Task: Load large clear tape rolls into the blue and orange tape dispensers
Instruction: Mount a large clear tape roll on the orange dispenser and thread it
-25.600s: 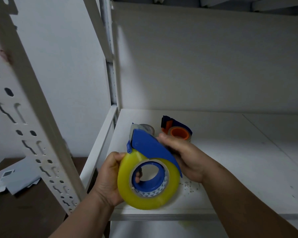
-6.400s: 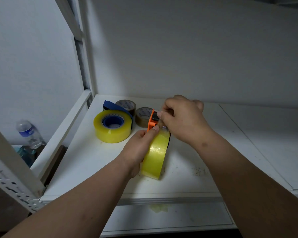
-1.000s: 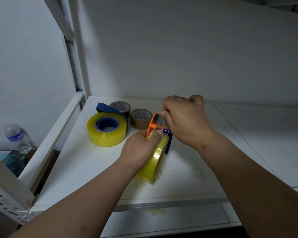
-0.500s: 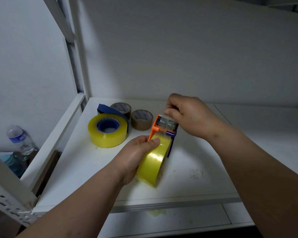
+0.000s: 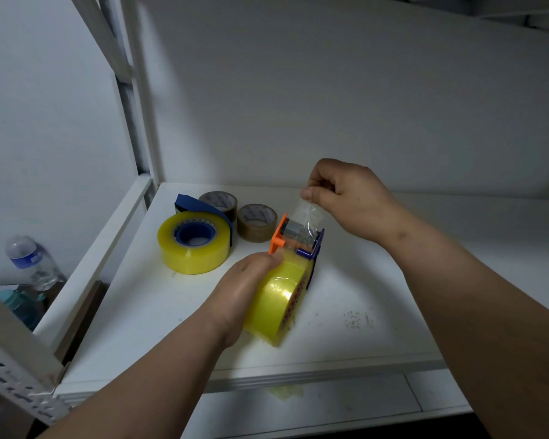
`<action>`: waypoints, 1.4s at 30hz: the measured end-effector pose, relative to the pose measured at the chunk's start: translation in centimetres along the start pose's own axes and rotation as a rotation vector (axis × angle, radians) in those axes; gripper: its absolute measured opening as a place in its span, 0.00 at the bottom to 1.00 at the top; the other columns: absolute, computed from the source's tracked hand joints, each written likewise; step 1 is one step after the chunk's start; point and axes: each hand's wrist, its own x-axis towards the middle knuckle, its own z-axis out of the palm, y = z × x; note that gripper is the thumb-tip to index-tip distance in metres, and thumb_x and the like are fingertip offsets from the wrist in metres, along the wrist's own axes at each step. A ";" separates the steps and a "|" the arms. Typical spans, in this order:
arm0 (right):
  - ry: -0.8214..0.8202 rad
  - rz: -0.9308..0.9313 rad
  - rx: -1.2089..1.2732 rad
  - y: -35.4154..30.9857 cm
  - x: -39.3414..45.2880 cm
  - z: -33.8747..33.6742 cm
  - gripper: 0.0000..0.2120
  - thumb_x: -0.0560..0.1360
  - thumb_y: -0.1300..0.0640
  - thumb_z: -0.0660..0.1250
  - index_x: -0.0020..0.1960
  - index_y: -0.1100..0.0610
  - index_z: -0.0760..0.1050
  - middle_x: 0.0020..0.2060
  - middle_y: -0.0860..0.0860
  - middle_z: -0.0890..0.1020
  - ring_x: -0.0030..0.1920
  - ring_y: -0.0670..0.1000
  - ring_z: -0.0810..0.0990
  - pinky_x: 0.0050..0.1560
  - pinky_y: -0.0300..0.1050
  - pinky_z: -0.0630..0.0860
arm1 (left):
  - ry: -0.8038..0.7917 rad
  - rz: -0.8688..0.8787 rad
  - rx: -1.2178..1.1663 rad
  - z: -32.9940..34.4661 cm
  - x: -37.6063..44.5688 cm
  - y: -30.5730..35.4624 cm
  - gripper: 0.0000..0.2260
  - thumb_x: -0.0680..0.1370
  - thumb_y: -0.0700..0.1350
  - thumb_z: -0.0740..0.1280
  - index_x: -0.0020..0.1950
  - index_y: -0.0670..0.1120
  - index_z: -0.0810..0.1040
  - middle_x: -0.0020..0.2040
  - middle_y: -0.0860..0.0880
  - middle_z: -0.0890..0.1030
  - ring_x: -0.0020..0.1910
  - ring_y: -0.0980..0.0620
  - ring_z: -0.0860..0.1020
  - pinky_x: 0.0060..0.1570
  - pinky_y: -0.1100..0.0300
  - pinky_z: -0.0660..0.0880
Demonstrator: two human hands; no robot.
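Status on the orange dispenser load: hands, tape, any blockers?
Left hand grips clear roll in orange dispenser. Right hand pinches tape end, pulled up past the roller. Nothing in the way.

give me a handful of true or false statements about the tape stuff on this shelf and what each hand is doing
1. The right hand pinches a strip of clear tape pulled up from the orange dispenser. True.
2. The left hand rests empty on the shelf. False: it holds the clear tape roll mounted in the orange dispenser.
3. The blue dispenser lies on the shelf with a clear roll loaded. True.
4. Two brown tape rolls sit behind the dispensers. True.
5. The brown rolls are stacked one on the other. False: they lie side by side.
6. A plastic bottle stands on the shelf beside the rolls. False: it is off the shelf, lower left.
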 end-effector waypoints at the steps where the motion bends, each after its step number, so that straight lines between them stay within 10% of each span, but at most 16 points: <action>1: -0.001 0.002 0.006 -0.1 0.0 0.0 0.07 0.74 0.54 0.68 0.40 0.53 0.72 0.31 0.43 0.73 0.32 0.41 0.71 0.33 0.33 0.65 | -0.034 -0.009 -0.005 -0.1 0.0 0.0 0.18 0.68 0.55 0.71 0.56 0.50 0.82 0.52 0.43 0.86 0.51 0.41 0.83 0.56 0.41 0.78; 16: 0.092 -0.092 -0.035 -1.5 0.1 -1.2 0.07 0.74 0.53 0.67 0.42 0.55 0.75 0.31 0.43 0.74 0.33 0.42 0.72 0.34 0.40 0.67 | 0.026 0.047 0.108 -0.2 -0.3 0.2 0.24 0.67 0.67 0.72 0.52 0.50 0.85 0.47 0.47 0.88 0.47 0.45 0.86 0.54 0.43 0.81; 23: 0.145 -0.158 -0.178 -2.1 0.2 -1.1 0.06 0.75 0.52 0.65 0.43 0.55 0.74 0.40 0.48 0.73 0.42 0.50 0.72 0.50 0.47 0.66 | -0.119 -0.052 -0.021 -1.2 0.0 -0.3 0.22 0.68 0.45 0.72 0.61 0.48 0.80 0.54 0.42 0.86 0.55 0.38 0.83 0.58 0.41 0.78; 29: 0.139 -0.175 -0.155 -2.7 0.0 -1.4 0.08 0.76 0.53 0.64 0.43 0.57 0.72 0.31 0.43 0.71 0.37 0.52 0.73 0.39 0.43 0.64 | -0.043 0.032 0.063 -0.6 -0.1 -0.4 0.07 0.78 0.51 0.68 0.55 0.54 0.82 0.51 0.51 0.87 0.52 0.48 0.85 0.56 0.47 0.80; 42: 0.236 -0.157 -0.157 -2.7 0.1 -1.8 0.08 0.76 0.52 0.64 0.43 0.56 0.73 0.37 0.44 0.75 0.41 0.54 0.77 0.40 0.47 0.73 | 0.051 0.048 0.139 -0.5 -0.4 0.1 0.18 0.70 0.65 0.70 0.49 0.53 0.84 0.44 0.50 0.88 0.46 0.46 0.85 0.51 0.47 0.82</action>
